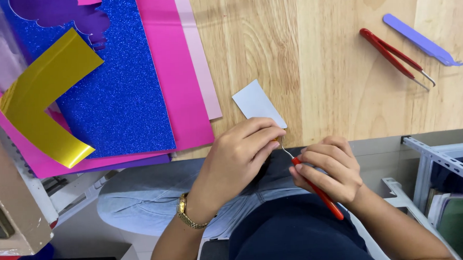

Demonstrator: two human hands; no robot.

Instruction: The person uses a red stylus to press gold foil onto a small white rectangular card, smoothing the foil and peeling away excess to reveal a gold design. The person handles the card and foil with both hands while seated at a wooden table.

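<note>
The left hand [243, 153] pinches the white card [258, 105] at its near corner while the right hand [327, 168], closed on the red-handled pick [315, 187], sets its tip at the left fingertips, so a slip could prick a finger or tear the card.

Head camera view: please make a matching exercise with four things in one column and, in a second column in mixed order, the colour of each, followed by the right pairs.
Things:
1. glitter sheet
2. bent foil strip
3. tweezers on the table
4. small card by the left hand

Colours:
A. gold
B. pale grey-white
C. blue
D. red handles

Pairs: 1-C, 2-A, 3-D, 4-B
</note>
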